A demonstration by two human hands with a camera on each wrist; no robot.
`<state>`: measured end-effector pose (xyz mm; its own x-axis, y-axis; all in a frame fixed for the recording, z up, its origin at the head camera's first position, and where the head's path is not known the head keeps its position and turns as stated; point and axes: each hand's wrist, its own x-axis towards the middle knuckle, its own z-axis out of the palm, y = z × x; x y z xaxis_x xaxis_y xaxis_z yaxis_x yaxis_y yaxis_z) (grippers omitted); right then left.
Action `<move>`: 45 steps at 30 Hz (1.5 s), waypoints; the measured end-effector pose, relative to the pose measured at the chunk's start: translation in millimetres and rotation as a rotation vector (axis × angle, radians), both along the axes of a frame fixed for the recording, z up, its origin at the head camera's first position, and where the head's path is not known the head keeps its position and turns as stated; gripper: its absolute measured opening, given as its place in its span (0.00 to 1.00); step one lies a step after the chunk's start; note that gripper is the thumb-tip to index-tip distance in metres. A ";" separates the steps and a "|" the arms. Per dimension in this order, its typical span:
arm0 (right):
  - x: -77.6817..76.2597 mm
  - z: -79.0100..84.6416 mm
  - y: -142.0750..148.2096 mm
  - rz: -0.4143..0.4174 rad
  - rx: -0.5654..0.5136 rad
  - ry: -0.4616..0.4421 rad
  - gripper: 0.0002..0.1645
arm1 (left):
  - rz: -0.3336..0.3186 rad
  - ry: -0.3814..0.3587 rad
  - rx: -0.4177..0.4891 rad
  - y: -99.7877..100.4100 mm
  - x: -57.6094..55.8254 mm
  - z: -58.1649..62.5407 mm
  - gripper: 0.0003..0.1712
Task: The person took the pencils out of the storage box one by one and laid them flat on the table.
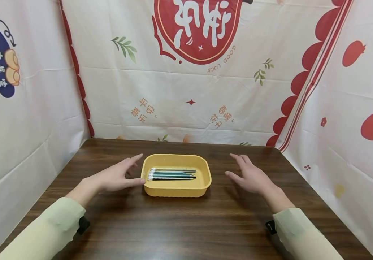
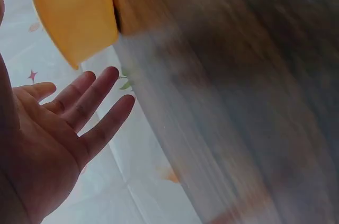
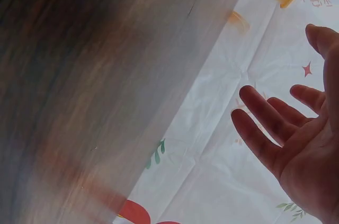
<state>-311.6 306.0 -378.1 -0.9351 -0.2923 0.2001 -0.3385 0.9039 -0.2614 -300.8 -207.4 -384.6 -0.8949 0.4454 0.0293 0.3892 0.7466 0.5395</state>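
A yellow rectangular tray (image 1: 176,192) with rounded corners stands on the dark wooden table. Inside it several pencils (image 1: 171,174) in green, black and other colours lie side by side, toward the tray's left. My left hand (image 1: 116,176) hovers at the tray's left end, fingers spread; its thumb tip overlaps the rim in the head view, and I cannot tell if it touches. To the right of the tray, apart from it, my right hand (image 1: 250,177) is held with fingers extended and nothing in it. Both wrist views show the palms bare, with part of the tray (image 2: 79,12) above.
The brown wood-grain table (image 1: 173,227) reaches back to a white printed cloth (image 1: 180,90). Cloth also hangs along the left (image 1: 27,119) and right (image 1: 342,119) sides of the table.
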 end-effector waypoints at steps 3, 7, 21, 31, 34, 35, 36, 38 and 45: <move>0.6 0.5 -0.5 0.004 -0.002 -0.003 0.50 | -0.012 -0.004 -0.006 6.6 -7.1 -1.9 0.63; 0.7 0.3 -1.0 0.005 -0.001 -0.012 0.50 | -0.033 -0.015 -0.011 16.2 -14.0 -6.0 0.66; 1.2 0.5 -1.2 0.008 0.012 -0.019 0.49 | -0.002 -0.090 -0.061 31.0 -20.4 -14.6 0.72; 2.9 -0.6 -0.7 -0.003 0.015 -0.029 0.49 | 0.006 -0.089 -0.063 34.8 -21.7 -14.8 0.74; 2.9 -1.7 -0.7 -0.009 0.017 -0.033 0.49 | 0.009 -0.090 -0.073 36.6 -22.6 -16.3 0.74; 2.7 -2.0 -0.6 -0.010 0.017 -0.033 0.49 | 0.008 -0.093 -0.071 37.0 -22.9 -17.1 0.75; 2.8 -1.8 -0.6 -0.008 0.017 -0.034 0.49 | 0.006 -0.096 -0.067 37.3 -23.2 -17.9 0.75; 2.7 -1.1 -0.7 -0.014 0.016 -0.034 0.49 | -0.005 -0.105 -0.042 37.5 -23.6 -19.1 0.75; -1.2 5.1 -0.1 0.003 -0.046 -0.002 0.46 | -0.028 -0.135 0.022 37.5 -22.6 -20.7 0.76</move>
